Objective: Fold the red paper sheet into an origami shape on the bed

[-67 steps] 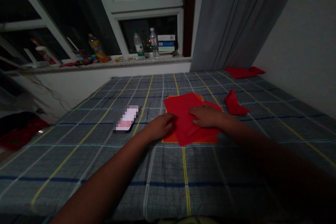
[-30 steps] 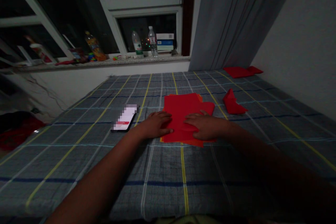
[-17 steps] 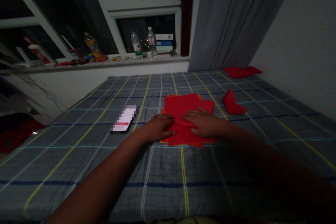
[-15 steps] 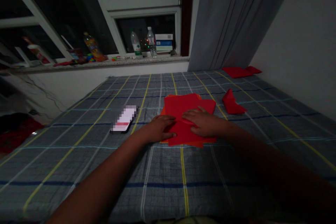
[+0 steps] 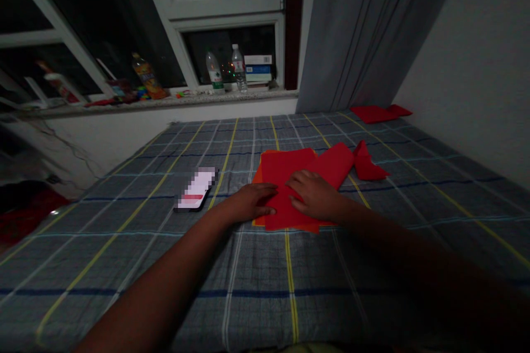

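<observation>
A stack of red paper sheets (image 5: 285, 168) lies on a grey plaid bed cover (image 5: 248, 265), with an orange sheet edge showing underneath at its left. My left hand (image 5: 250, 202) rests on the stack's left edge, fingers stretched flat. My right hand (image 5: 312, 194) presses on the top sheet, fingers pinched on a fold. The top sheet's right part (image 5: 337, 162) is lifted and angled up to the right.
A phone (image 5: 196, 190) lies left of the stack. A folded red paper piece (image 5: 366, 162) sits to the right, more red paper (image 5: 379, 112) by the grey curtain (image 5: 364, 27). Bottles (image 5: 238, 69), boxes and clutter line the windowsill (image 5: 165, 100). A white wall stands at the right.
My right hand has slid left and toward the stack's middle, and the top red sheet's right side has risen and swung up to the right. My left hand stays on the left edge.
</observation>
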Available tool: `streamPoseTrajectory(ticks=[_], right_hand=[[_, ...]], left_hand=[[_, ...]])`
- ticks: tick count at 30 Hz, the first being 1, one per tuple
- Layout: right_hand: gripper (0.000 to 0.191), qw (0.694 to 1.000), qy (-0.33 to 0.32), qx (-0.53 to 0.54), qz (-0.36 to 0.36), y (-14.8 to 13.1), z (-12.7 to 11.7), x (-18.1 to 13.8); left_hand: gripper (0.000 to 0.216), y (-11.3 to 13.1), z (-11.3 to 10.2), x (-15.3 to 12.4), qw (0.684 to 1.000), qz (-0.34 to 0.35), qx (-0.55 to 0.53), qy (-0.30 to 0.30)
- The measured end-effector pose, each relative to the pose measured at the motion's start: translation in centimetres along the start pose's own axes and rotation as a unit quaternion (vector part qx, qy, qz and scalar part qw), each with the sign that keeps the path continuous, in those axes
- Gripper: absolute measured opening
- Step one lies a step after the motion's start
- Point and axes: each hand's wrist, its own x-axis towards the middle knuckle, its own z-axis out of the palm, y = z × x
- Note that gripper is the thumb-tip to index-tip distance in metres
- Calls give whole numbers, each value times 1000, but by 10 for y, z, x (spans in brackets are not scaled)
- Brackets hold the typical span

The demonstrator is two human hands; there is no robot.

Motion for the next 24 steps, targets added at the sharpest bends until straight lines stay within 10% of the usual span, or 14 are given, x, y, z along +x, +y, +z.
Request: streamPoseTrajectory(ticks=[6,12,24], right_hand=[[39,986,67,-92,120,-14,-6,-3],[62,969,-4,-96,228,-23,-7,-6],[55,977,-7,-85,195,-10,0,-13]], left_hand=[[53,-14,-2,-2,999,-17,34,13],[45,-9,-5,-2,997,-18,68,6],[42,1,3,0,994,-16,106,22]])
